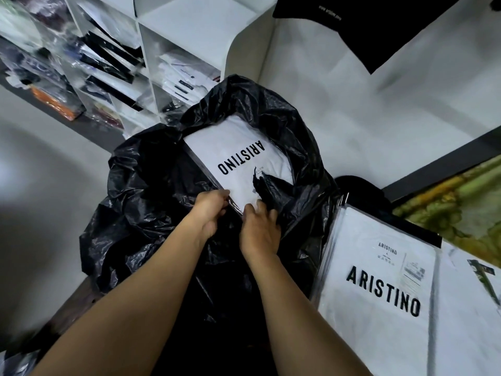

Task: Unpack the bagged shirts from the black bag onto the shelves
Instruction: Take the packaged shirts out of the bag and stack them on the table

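Shirt [238, 156], white, sealed in clear plastic and printed ARISTINO in black, lies face up in the open mouth of the bag [141, 213]. Its lettering is upside down to the camera. The black plastic is crumpled all round it, and a torn flap of it lies over the shirt's near right corner. The bag sits on a dark surface [73, 308].

The left hand [210, 210] is at the shirt's near left corner. Its fingers [221, 198] curl over the edge of the pack and grip it. The right hand [260, 232] is just beside it at the same near edge, with the thumb on the clear plastic and the other fingers bent down against the black flap. I cannot tell whether they pinch the shirt or only the flap. Both forearms reach in from the bottom of the view, over the bag's dark front.

Just beside the bag on the right lies a stack [379, 280] of the same white packs. The top one shows ARISTINO the right way up and carries a small label. Beyond the stack is a green and yellow cloth [461, 202].

Behind the bag at upper left stand the shelves [143, 50], white compartments holding bagged garments. The packs nearest the bag are white and those further left are dark. A black garment [366, 31] hangs at upper right against the white wall.
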